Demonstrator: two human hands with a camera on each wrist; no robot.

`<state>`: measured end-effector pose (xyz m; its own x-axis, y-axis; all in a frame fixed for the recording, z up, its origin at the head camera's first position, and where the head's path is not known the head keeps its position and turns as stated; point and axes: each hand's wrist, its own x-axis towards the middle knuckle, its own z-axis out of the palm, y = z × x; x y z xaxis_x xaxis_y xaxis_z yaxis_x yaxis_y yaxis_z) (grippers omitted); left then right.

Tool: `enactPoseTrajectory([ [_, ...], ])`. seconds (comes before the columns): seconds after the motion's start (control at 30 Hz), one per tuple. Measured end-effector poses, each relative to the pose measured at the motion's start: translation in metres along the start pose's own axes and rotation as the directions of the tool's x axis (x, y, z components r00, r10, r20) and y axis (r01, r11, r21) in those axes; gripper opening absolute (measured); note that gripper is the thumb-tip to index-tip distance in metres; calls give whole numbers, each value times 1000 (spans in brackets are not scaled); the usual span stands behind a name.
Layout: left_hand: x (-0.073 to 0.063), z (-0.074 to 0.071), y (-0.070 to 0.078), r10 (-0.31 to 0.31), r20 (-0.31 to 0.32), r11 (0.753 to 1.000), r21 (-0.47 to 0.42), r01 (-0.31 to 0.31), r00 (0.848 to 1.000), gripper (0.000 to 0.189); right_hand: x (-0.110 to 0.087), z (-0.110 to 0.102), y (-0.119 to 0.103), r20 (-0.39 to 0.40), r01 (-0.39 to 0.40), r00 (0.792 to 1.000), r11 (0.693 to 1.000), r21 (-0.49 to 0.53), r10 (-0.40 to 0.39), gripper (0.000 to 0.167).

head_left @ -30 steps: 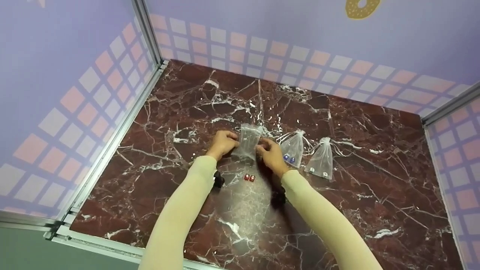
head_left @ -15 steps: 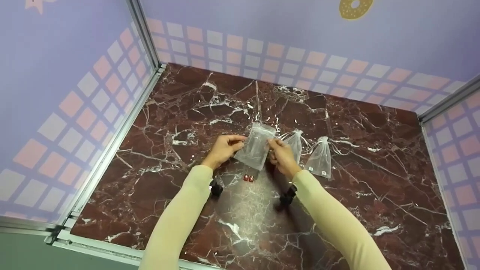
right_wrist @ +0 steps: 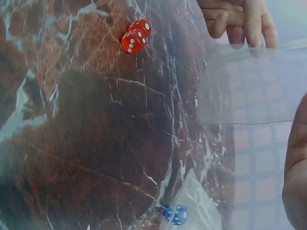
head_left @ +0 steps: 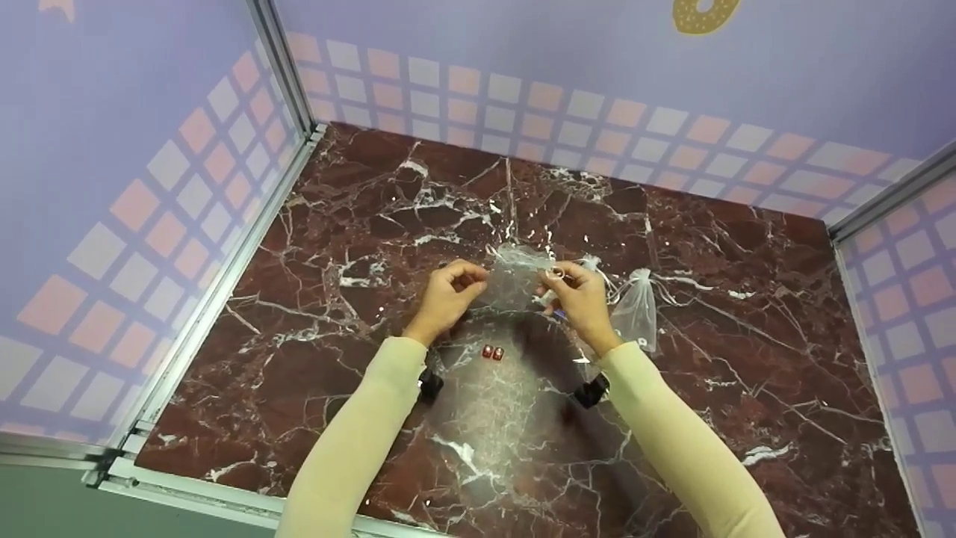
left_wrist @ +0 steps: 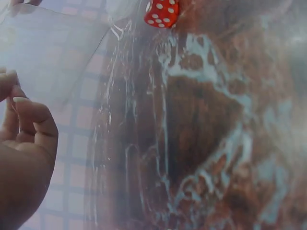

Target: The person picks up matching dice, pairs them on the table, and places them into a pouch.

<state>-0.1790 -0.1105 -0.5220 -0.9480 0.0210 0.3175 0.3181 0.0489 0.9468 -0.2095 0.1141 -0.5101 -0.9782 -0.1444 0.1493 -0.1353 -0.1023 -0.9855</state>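
A sheer white drawstring bag point(head_left: 514, 288) hangs flat above the table between both hands. My left hand point(head_left: 447, 297) pinches its left edge near the top. My right hand point(head_left: 586, 302) pinches the opposite edge, and white cord shows by those fingers. Two red dice point(head_left: 492, 351) lie side by side on the table, nearer than the bag. Behind the right hand, a tied sheer bag point(head_left: 591, 263) is mostly hidden; a blue die point(right_wrist: 176, 215) shows in it in the right wrist view. In the left wrist view, curled fingers point(left_wrist: 36, 117) meet at the held bag's edge.
Another tied sheer bag point(head_left: 635, 310) with a white die point(head_left: 642, 341) visible lies to the right. The table point(head_left: 358, 426) is dark red marble-patterned. Purple panels with pink and white squares point(head_left: 504, 116) and metal rails point(head_left: 202, 347) enclose it.
The held bag has swung right, then lifted so its bottom rises and its face foreshortens. My right hand has moved right, now covering much of the blue-dice bag. The red dice have stayed put.
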Motion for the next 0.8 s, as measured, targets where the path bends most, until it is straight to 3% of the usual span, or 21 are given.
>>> enactPoseTrajectory([
  [0.07, -1, 1, 11, 2, -10, 1000, 6, -2, 1000, 17, -3, -1, 0, 41, 63, 997, 997, -44, -61, 9],
  [0.2, -2, 5, 17, -18, -28, 1000, 9, 18, 999, 22, -9, -2, 2, 91, 115, 990, 989, -94, -106, 14],
  [0.4, -2, 8, 16, -100, -52, 995, -19, 100, 994, 23, -17, 1, -4, 133, 117, 985, 990, -79, -106, 14],
  [0.63, -3, 10, 18, -76, -38, 997, 18, 77, 996, 13, -25, 9, -20, 127, 102, 988, 992, -77, -91, 7],
  [0.8, -5, 14, 21, -77, -9, 997, 3, 77, 997, 10, -20, 6, -1, 124, 88, 989, 991, -99, -76, 4],
])
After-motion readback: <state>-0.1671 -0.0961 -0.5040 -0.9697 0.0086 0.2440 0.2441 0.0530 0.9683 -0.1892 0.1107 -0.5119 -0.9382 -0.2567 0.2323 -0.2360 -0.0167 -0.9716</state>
